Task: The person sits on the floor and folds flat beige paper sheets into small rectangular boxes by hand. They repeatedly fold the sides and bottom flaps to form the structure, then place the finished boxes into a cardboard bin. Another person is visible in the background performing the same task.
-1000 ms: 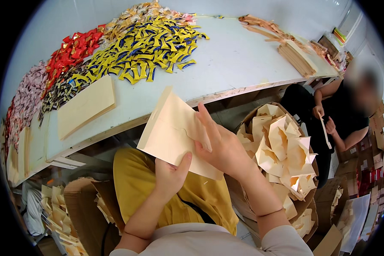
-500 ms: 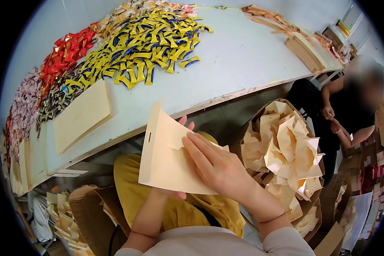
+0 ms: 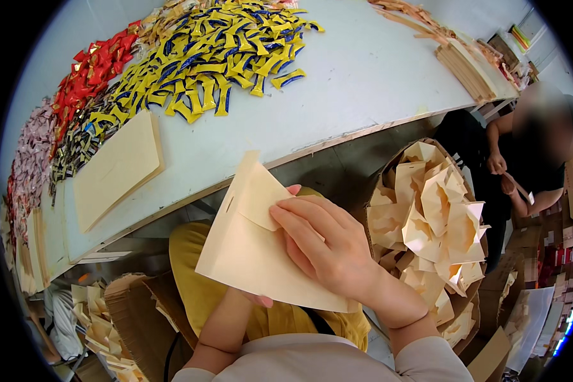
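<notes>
A flat cream paper box [image 3: 248,235] with a small slot and a curved flap lies slanted above my lap. From beneath, my left hand [image 3: 258,298] grips it; only some fingertips show past its edges, and the palm is hidden. My right hand [image 3: 328,239] lies over the top, its bent fingers closed at the edge of the curved flap, the thumb tucked below them.
On the white table [image 3: 337,83] lie yellow-and-blue wrapped candies [image 3: 216,54], red ones [image 3: 92,67] and a cream paper stack [image 3: 118,169]. To the right, a carton holds opened paper boxes [image 3: 426,223]. Beyond it sits another person [image 3: 535,153], holding something thin.
The paper box has turned, its lower edge now reaching further toward me and right. My right fingers have bent more at the flap. The view has shifted slightly.
</notes>
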The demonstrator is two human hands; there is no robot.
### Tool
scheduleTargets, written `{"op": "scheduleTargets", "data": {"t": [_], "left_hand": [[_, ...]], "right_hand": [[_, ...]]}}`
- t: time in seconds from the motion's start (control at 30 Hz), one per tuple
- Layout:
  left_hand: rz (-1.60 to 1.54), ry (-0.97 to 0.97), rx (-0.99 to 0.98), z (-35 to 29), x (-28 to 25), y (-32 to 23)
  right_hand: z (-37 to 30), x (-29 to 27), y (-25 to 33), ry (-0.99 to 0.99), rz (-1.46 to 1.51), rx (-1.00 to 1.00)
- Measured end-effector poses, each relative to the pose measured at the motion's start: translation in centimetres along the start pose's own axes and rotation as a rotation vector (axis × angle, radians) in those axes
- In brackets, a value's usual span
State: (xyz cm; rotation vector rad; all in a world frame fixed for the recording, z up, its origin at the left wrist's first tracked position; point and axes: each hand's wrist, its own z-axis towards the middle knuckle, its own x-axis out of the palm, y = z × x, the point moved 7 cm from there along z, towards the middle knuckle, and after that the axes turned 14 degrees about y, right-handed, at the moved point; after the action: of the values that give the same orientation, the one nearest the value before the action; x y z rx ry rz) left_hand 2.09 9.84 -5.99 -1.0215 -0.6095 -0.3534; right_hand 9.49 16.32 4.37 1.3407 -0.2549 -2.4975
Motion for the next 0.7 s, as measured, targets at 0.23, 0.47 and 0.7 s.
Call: {"op": "scheduleTargets", "data": {"t": [0.23,0.47,0.7], "left_hand": [[-0.007,0.000,-0.012,-0.3,-0.1,0.0],[-0.007,0.001,-0.034,-0.8,-0.3,-0.1],[-0.019,-0.017,0.015,-0.6,-1.2,-0.4]], "right_hand": [[0.2,0.2,0.0,0.036,-0.010,-0.002],[0.9,-0.1,-1.0,0.200,0.139,0.051],[1.0,0.0,-1.8,0.211,0.201,0.134]]}}
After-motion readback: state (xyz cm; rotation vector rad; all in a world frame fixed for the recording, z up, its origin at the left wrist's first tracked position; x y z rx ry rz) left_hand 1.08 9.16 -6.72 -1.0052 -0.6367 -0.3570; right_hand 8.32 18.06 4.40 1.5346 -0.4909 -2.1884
